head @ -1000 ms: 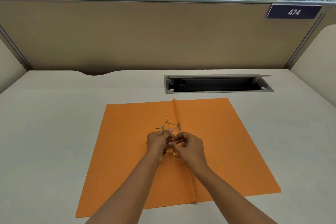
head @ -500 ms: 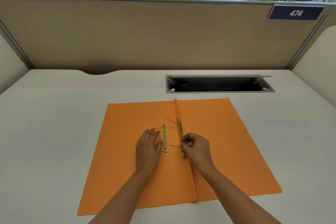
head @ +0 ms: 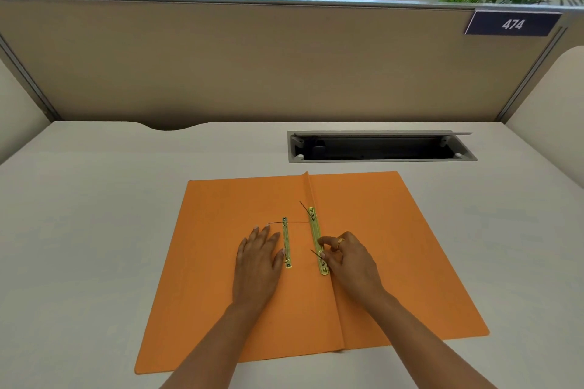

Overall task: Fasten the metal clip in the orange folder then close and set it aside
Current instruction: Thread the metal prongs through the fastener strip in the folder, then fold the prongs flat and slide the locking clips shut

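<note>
The orange folder (head: pixel 395 256) lies open and flat on the desk, its spine fold running down the middle. A brass clip base bar (head: pixel 317 238) is fixed beside the spine, with two thin prongs sticking up from it. A second loose brass bar (head: pixel 286 241) lies on the left flap. My left hand (head: pixel 257 262) rests flat on the left flap, fingers spread, thumb touching the loose bar. My right hand (head: pixel 346 257) pinches the lower prong of the base bar between thumb and forefinger.
A recessed cable tray (head: pixel 379 148) with a raised lid sits in the desk behind the folder. A beige partition (head: pixel 252 66) with a "474" sign (head: pixel 512 24) closes the back. Side panels stand left and right.
My hands have parted from the middle. The loose bar now lies on the left flap under my flattened left hand, and my right hand has moved onto the base bar's lower prong.
</note>
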The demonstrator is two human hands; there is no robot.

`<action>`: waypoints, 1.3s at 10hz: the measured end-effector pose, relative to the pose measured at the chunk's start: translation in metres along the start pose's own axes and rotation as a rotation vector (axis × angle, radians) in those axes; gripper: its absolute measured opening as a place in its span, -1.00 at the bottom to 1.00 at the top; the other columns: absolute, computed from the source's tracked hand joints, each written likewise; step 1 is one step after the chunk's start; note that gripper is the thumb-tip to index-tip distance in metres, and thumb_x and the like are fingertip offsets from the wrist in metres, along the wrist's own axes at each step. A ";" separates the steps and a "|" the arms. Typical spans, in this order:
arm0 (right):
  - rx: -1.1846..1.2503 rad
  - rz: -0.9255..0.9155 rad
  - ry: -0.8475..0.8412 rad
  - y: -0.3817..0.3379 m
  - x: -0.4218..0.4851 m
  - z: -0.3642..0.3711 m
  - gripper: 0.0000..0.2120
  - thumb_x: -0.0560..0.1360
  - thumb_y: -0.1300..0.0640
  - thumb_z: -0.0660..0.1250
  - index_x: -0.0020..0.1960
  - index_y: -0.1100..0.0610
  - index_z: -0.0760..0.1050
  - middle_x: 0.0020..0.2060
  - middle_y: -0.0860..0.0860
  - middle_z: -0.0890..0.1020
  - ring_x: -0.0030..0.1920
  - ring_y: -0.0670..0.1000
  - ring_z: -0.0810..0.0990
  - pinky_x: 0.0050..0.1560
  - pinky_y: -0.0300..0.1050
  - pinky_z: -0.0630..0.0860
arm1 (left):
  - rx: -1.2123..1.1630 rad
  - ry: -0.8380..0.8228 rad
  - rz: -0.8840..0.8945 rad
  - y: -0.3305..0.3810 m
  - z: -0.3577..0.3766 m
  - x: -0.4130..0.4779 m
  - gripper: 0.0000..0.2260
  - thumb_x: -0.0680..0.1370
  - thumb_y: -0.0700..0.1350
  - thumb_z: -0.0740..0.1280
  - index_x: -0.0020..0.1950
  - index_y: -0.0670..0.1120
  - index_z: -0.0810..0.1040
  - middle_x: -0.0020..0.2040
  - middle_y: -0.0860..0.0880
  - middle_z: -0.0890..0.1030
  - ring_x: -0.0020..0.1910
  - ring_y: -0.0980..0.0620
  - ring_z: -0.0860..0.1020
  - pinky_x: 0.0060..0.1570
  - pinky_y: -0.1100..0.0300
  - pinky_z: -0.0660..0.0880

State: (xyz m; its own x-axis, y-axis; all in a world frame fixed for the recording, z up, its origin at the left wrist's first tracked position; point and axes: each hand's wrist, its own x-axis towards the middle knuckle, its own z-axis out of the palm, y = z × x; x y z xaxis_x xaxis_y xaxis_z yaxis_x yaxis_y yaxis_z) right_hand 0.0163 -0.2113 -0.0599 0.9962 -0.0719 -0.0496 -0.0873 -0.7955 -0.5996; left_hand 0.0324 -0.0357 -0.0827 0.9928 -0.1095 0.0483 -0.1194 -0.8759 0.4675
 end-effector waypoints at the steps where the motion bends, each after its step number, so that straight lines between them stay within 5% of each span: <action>1: -0.034 -0.009 -0.025 0.004 0.000 -0.001 -0.69 0.54 -0.03 0.18 0.27 -0.11 0.43 -0.07 -0.07 0.31 -0.06 -0.04 0.44 -0.14 -0.18 0.32 | 0.006 0.002 0.002 0.001 0.000 0.000 -0.60 0.62 0.04 0.07 0.46 0.02 0.25 0.54 0.05 0.14 0.53 0.07 0.02 0.49 0.13 -0.09; 4: 0.003 -0.039 -0.242 0.009 0.012 -0.015 -0.69 0.58 0.08 0.14 0.27 0.11 0.46 -0.12 -0.08 0.31 -0.14 -0.10 0.39 -0.07 -0.21 0.33 | 0.011 -0.009 0.002 0.000 -0.001 -0.001 -0.57 0.60 0.08 0.01 0.45 0.02 0.25 0.53 0.04 0.16 0.53 0.06 0.03 0.49 0.12 -0.09; 5: 0.052 -0.006 -0.422 0.008 0.019 -0.028 -0.75 0.51 0.01 0.26 0.17 -0.01 0.50 0.03 0.00 0.35 0.02 -0.02 0.42 0.10 -0.18 0.35 | 0.018 -0.019 0.004 0.000 -0.001 -0.001 -0.57 0.60 0.09 0.01 0.46 0.02 0.24 0.54 0.04 0.15 0.53 0.07 0.02 0.49 0.12 -0.09; 6: -0.120 -0.043 -0.524 0.009 0.023 -0.036 -0.39 0.40 -0.10 0.38 0.39 -0.03 0.29 -0.02 0.01 0.27 0.03 -0.03 0.36 0.17 -0.13 0.35 | 0.009 -0.014 0.004 0.001 -0.001 -0.001 -0.58 0.61 0.07 0.06 0.46 0.03 0.23 0.54 0.05 0.14 0.53 0.08 0.01 0.49 0.13 -0.10; 8: -0.131 -0.070 -0.495 0.012 0.027 -0.033 -0.33 0.33 -0.12 0.44 0.39 -0.08 0.30 -0.02 -0.01 0.28 0.06 -0.02 0.38 0.21 -0.04 0.41 | -0.003 -0.027 -0.007 0.001 -0.001 -0.001 -0.53 0.58 0.16 0.02 0.46 0.03 0.24 0.54 0.05 0.15 0.53 0.07 0.01 0.49 0.12 -0.11; 9: -0.173 -0.074 -0.467 0.013 0.029 -0.032 -0.32 0.30 -0.15 0.45 0.37 -0.12 0.31 -0.03 -0.03 0.28 0.00 -0.07 0.34 0.18 -0.02 0.42 | 0.015 -0.040 0.030 0.005 -0.002 -0.002 -0.30 0.40 0.34 -0.14 0.44 0.06 0.24 0.53 0.07 0.16 0.53 0.08 0.00 0.49 0.07 -0.11; 13: -0.151 -0.081 -0.403 0.016 0.024 -0.029 -0.33 0.30 -0.19 0.43 0.36 -0.12 0.32 -0.15 -0.09 0.27 -0.04 -0.09 0.33 -0.02 -0.13 0.35 | 0.150 -0.309 0.397 0.027 0.000 0.011 -0.21 0.36 0.38 -0.27 0.52 0.05 -0.02 0.56 0.12 -0.01 0.44 0.28 -0.23 0.49 0.00 -0.30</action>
State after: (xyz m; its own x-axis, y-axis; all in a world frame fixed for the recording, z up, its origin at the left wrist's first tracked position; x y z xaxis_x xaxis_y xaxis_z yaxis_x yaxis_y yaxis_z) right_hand 0.0391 -0.2428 -0.0476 0.9189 0.2110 -0.3334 0.0212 -0.8701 -0.4923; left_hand 0.0400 -0.0608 -0.0697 0.8249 -0.5601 -0.0771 -0.5081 -0.7942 0.3332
